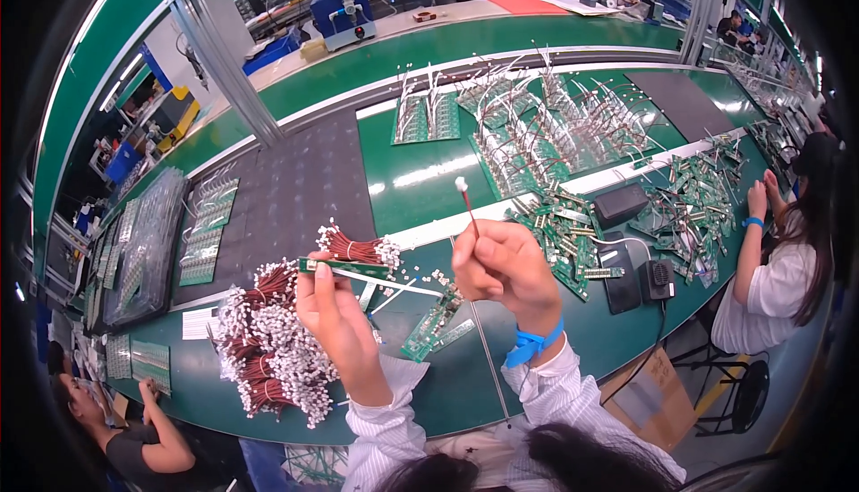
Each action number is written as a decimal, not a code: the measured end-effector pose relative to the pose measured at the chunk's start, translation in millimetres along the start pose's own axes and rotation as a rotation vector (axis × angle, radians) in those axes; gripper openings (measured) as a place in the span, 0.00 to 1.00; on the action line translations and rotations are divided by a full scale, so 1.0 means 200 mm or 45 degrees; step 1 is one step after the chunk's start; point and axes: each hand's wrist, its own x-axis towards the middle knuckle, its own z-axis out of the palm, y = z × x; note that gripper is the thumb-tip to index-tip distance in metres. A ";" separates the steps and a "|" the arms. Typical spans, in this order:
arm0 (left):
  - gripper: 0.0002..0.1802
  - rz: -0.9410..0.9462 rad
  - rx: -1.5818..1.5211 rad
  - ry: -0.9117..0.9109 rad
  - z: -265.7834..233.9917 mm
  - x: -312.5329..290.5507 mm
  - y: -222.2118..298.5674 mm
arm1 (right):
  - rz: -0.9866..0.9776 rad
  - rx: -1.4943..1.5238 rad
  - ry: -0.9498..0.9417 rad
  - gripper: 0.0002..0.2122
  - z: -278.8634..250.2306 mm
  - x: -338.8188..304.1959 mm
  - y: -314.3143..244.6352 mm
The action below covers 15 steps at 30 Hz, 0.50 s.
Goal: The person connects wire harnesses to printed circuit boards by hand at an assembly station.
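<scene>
My left hand (338, 318) pinches a narrow green circuit board (362, 269) near its left end, with a white wire trailing toward the right. Raised to the right of it, my right hand (512, 264) grips a short dark red cable (468, 207) between thumb and fingers. A white connector (462, 184) tops the cable, apart from the board. Below and left of my left hand lie heaped bundles of red cables with white connectors (284, 349). Behind that hand sits another cable bundle (351, 247). Several boards (434, 329) and tiny loose parts lie on the table between my forearms.
Loose circuit boards (559, 233) pile up at the right, beside a black box (620, 206), a dark phone (617, 282) and a power adapter (659, 279). Wired board panels (546, 125) cover the far surface. Co-workers sit at both sides; a cardboard box (651, 400) stands below the edge.
</scene>
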 end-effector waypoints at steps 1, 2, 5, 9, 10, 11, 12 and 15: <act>0.06 0.141 0.117 0.049 0.01 0.00 -0.01 | 0.028 -0.030 0.116 0.11 0.05 -0.01 -0.03; 0.06 0.141 0.122 0.058 0.02 -0.01 -0.01 | 0.037 -0.023 0.115 0.11 0.06 -0.01 -0.03; 0.07 0.588 0.793 -0.115 0.07 -0.03 -0.02 | -0.003 -0.317 0.295 0.10 0.12 0.00 -0.02; 0.09 0.139 0.719 -0.282 0.10 -0.08 -0.01 | -0.426 -1.567 0.516 0.08 0.16 0.04 0.09; 0.11 0.125 0.767 -0.313 0.09 -0.08 -0.02 | -0.412 -1.554 0.507 0.08 0.15 0.04 0.10; 0.11 0.143 0.853 -0.301 0.10 -0.08 -0.02 | -0.525 -1.793 0.442 0.08 0.14 0.04 0.11; 0.12 0.163 0.938 -0.291 0.10 -0.08 -0.01 | -0.643 -2.030 0.370 0.09 0.13 0.04 0.11; 0.12 0.212 0.968 -0.268 0.09 -0.08 -0.02 | -0.659 -2.135 0.372 0.12 0.15 0.05 0.12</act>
